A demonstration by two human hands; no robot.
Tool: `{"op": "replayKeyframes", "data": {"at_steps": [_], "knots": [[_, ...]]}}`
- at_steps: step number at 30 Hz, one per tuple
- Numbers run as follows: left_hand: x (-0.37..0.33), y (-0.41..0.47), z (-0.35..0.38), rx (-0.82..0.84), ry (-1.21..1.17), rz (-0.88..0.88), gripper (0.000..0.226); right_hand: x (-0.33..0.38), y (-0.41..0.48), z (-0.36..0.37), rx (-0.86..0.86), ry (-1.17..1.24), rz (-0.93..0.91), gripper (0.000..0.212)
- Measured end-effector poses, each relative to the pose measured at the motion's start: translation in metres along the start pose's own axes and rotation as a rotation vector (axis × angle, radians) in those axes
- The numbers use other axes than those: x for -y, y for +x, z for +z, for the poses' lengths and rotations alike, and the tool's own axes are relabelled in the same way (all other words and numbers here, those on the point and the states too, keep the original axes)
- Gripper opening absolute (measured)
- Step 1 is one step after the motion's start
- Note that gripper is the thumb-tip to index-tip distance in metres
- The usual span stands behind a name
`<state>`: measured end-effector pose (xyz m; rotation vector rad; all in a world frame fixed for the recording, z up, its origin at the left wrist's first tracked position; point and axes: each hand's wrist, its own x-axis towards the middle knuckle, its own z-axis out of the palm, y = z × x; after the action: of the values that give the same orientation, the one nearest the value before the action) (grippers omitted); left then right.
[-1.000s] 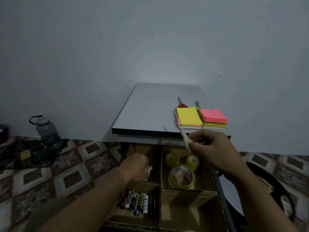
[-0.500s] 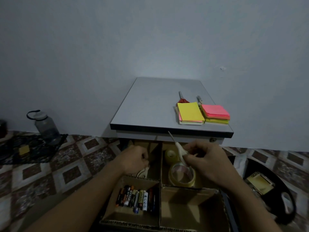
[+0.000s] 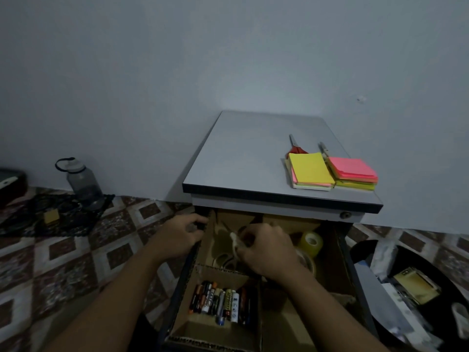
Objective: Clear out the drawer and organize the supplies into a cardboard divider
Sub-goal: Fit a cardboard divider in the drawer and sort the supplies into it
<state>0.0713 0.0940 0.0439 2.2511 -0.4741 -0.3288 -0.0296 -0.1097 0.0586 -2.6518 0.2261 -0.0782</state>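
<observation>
Stowing a white tool (image 3: 234, 243), pinched in the right grip (image 3: 264, 250), in the far-left cell of the divider (image 3: 224, 269); left grip (image 3: 184, 236) clasps the drawer (image 3: 343, 252) rim. Next: release it flat behind the batteries (image 3: 220, 303)

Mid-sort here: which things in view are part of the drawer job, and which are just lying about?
Job: cardboard divider, batteries, tape rolls, pale item in the right hand, yellow sticky notes, pink sticky notes, red-handled scissors, pen.
Lying about: water bottle, dark cloth, black tray of clutter.
</observation>
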Motion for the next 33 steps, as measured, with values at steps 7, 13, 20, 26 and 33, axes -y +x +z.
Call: {"op": "replayKeyframes", "data": {"at_steps": [7,13,20,26,33], "knots": [[0.006,0.009,-0.003,-0.006,-0.052,-0.054,0.029,0.017,0.013,0.016,0.030,-0.452,-0.038,0.032],[0.006,0.011,-0.003,0.002,-0.055,-0.049,0.027,0.020,0.024,0.027,0.189,-0.569,-0.022,0.036],[0.006,0.007,-0.005,0.013,-0.015,-0.043,0.028,0.003,0.015,0.027,0.044,-0.319,-0.071,0.035],[-0.019,-0.009,-0.011,0.058,0.234,-0.052,0.023,-0.002,-0.013,-0.004,-0.046,-0.142,-0.207,0.019],[-0.102,-0.017,-0.040,0.123,0.222,0.130,0.012,0.000,-0.018,-0.079,-0.227,0.117,-0.284,0.017]]}}
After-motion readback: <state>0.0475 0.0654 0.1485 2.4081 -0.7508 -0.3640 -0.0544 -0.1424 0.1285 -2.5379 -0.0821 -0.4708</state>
